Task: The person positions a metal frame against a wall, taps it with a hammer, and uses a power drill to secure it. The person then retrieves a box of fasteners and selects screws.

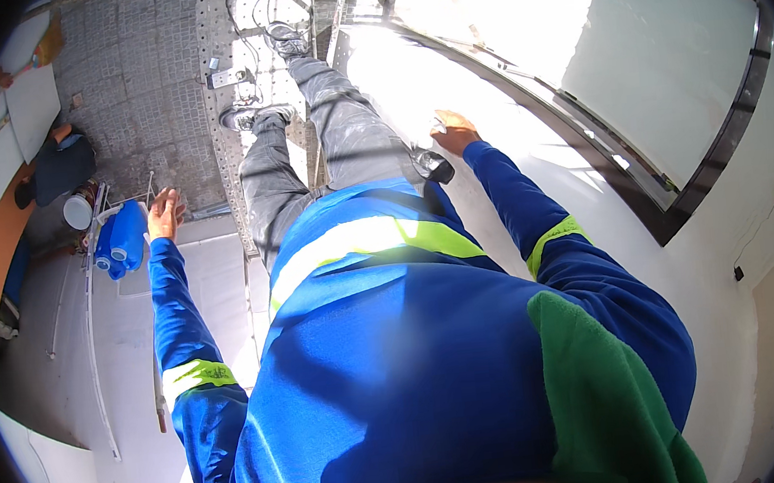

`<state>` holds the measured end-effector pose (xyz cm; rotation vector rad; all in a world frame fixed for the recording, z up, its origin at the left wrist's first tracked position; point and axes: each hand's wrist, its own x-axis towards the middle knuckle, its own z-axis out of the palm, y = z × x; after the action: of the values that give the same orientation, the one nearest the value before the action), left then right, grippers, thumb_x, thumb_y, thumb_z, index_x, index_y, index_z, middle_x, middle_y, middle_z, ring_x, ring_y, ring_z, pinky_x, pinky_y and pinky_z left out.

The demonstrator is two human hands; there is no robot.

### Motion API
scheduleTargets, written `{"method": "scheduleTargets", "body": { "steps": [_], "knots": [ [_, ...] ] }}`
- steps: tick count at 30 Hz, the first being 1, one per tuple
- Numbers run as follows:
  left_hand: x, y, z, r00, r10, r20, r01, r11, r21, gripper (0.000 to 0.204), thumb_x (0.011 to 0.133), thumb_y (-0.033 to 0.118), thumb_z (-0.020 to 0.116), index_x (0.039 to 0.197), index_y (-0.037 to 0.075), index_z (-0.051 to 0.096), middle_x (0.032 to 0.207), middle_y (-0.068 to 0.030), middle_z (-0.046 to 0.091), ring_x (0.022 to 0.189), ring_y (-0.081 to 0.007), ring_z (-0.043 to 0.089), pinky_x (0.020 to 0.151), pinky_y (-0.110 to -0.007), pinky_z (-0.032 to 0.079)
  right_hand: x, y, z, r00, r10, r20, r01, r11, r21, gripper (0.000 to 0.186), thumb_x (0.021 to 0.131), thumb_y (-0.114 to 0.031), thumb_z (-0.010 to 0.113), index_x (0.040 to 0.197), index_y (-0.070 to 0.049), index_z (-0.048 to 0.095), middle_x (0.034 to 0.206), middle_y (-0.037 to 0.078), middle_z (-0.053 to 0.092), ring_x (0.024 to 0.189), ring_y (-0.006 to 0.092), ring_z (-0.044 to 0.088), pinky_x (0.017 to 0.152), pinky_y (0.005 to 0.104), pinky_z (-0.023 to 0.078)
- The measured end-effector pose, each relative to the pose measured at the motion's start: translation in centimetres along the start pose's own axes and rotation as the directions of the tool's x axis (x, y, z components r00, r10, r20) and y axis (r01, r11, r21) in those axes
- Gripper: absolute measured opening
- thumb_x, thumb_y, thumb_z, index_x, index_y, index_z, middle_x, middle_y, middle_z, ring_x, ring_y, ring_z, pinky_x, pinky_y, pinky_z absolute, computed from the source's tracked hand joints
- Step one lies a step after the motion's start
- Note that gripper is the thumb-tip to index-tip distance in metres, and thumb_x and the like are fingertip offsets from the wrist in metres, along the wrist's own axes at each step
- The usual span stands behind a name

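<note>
I see my right hand (454, 131) closed on a small pale object (437, 125), left hand (163, 214) spread open, perforated metal platform (231, 117) underfoot

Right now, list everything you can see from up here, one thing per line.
Perforated metal platform: one, grey, underfoot, top centre.
Paved ground: grey, far below, upper left.
Water jugs: a few, blue, lying on a rack at left.
Bucket: one, white, beside the jugs.
Another person: one, dark clothes, below at upper left.
Window frame: one, dark, curved, right.
White wall: right side.
Small dark object: one, by the right wrist; kind unclear.
Shoes: two, grey, on the platform.
Left hand: open, empty.
Right hand: on the bright sill.
</note>
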<state>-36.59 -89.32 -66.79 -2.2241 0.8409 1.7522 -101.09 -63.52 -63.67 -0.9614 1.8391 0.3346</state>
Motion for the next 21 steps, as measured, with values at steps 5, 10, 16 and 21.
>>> {"method": "scheduleTargets", "body": {
  "steps": [5, 10, 16, 21],
  "knots": [
    [-9.7, -8.2, 2.5, 0.986, -0.168, 0.018, 0.163, 0.974, 0.159, 0.059, 0.092, 0.045, 0.067, 0.138, 0.01, 0.053, 0.118, -0.0079, 0.069, 0.095, -0.022, 0.071, 0.073, -0.034, 0.055, 4.3, -2.8, -0.7, 1.0, -0.025, 0.008, 0.024, 0.996, 0.089, 0.061, 0.086, -0.026, 0.069, 0.137, 0.002, 0.052, 0.126, 0.026, 0.062, 0.118, 0.0339, 0.062, 0.099, 0.0375, 0.049],
    [-16.8, -3.0, 4.6, 0.986, 0.164, 0.001, -0.156, 0.934, 0.322, 0.059, 0.093, 0.046, 0.065, 0.135, 0.006, 0.057, 0.114, -0.0148, 0.071, 0.101, -0.0212, 0.07, 0.092, -0.035, 0.053, 11.7, -12.6, -3.7, 0.953, -0.268, -0.141, 0.299, 0.908, 0.293, 0.039, 0.086, -0.014, 0.069, 0.124, -0.008, 0.062, 0.094, 0.011, 0.07, 0.086, 0.0219, 0.067, 0.083, 0.034, 0.052],
    [-24.5, 7.8, 4.0, 0.836, 0.511, -0.198, -0.507, 0.859, 0.076, 0.052, 0.098, 0.026, 0.063, 0.143, 0.007, 0.046, 0.132, -0.0136, 0.061, 0.127, -0.0257, 0.055, 0.106, -0.039, 0.045, 10.9, -33.0, -15.8, 0.504, -0.726, -0.468, 0.857, 0.488, 0.167, 0.04, 0.086, -0.017, 0.067, 0.124, -0.005, 0.061, 0.105, 0.015, 0.067, 0.09, 0.0283, 0.067, 0.082, 0.0363, 0.052],
    [-30.7, 11.7, 2.2, 0.564, 0.729, -0.389, -0.783, 0.622, 0.03, 0.049, 0.098, 0.017, 0.061, 0.143, 0.005, 0.046, 0.127, -0.0127, 0.063, 0.118, -0.0225, 0.061, 0.103, -0.036, 0.047, -5.1, -46.1, -26.9, -0.011, -0.769, -0.64, 1.0, -0.017, 0.004, 0.036, 0.087, -0.011, 0.07, 0.122, -0.005, 0.063, 0.104, 0.014, 0.069, 0.097, 0.0264, 0.069, 0.085, 0.0354, 0.054]
  ]
}}
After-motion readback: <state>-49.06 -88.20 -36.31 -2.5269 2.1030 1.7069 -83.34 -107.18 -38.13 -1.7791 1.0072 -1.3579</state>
